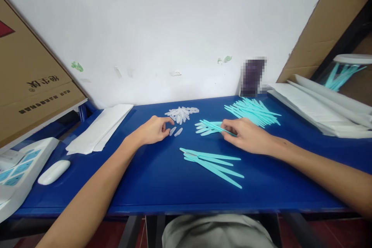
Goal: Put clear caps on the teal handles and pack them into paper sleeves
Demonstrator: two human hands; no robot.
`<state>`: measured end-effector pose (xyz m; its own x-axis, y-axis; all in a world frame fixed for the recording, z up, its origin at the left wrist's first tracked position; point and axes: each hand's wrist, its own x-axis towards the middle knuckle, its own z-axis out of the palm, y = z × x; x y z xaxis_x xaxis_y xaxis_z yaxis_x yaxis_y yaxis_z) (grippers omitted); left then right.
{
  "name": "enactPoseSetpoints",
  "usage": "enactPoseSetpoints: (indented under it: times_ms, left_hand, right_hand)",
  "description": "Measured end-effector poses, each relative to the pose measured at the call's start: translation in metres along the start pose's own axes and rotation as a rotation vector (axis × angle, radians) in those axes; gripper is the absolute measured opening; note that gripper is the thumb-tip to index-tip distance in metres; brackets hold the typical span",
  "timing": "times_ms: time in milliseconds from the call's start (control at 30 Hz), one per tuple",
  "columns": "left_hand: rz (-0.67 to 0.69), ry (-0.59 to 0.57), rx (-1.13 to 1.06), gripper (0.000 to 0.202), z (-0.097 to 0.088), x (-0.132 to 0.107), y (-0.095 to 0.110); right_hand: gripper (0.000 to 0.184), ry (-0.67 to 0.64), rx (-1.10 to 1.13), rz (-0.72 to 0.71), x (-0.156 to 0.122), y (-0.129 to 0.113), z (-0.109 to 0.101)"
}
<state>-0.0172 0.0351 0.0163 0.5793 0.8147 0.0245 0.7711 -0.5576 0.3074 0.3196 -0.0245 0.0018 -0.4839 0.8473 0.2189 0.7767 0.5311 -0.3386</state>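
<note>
My left hand (pixel 155 130) is at the near edge of a pile of small translucent caps (pixel 180 114). Its thumb and index finger are curled but apart, beside two loose caps (pixel 175 131). Pinched in my right hand (pixel 242 131) is a slim teal stick (pixel 213 125) that looks like an eyebrow razor, pointing left. Under it lie several more teal razors (pixel 202 130). Closer to me, another fanned group of teal razors (pixel 216 162) rests on the blue table (pixel 157 190). A large heap of them (pixel 252 111) lies beyond my right hand.
On the left are white paper sheets (pixel 100 128), a white oval case (pixel 54 172), a white device with blue keys (pixel 26 166) and a cardboard box (pixel 31 69). A pixelated phone-like object (pixel 252 77) leans on the wall. White bags (pixel 316 110) and a tub (pixel 345 71) stand right.
</note>
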Motion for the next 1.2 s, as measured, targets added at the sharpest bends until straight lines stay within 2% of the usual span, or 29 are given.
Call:
enactPoseSetpoints:
  times_ms: [233, 433, 567, 733, 967, 1200]
  left_hand:
    - [0.093, -0.057, -0.001, 0.033, -0.001, 0.0, 0.01]
    - [0.201, 0.035, 0.133, 0.034, 0.009, 0.002, 0.019]
    - [0.257, 0.004, 0.141, 0.041, 0.011, 0.001, 0.022]
    - [0.289, -0.04, 0.032, 0.037, 0.012, 0.001, 0.021]
    - [0.347, -0.007, -0.181, 0.03, 0.022, 0.008, 0.018]
    - [0.383, 0.058, -0.255, 0.025, 0.026, 0.011, 0.018]
  right_hand:
    - [0.02, -0.012, 0.004, 0.002, 0.0, -0.001, -0.002]
    - [0.019, -0.023, 0.012, 0.02, 0.001, -0.004, -0.003]
    - [0.019, -0.024, 0.016, 0.012, 0.0, -0.004, -0.003]
    - [0.02, -0.033, 0.011, 0.002, 0.0, -0.003, -0.002]
    - [0.017, -0.046, 0.004, -0.005, 0.0, -0.002, -0.001]
    - [0.015, -0.04, 0.004, -0.006, 0.001, -0.004, -0.002]
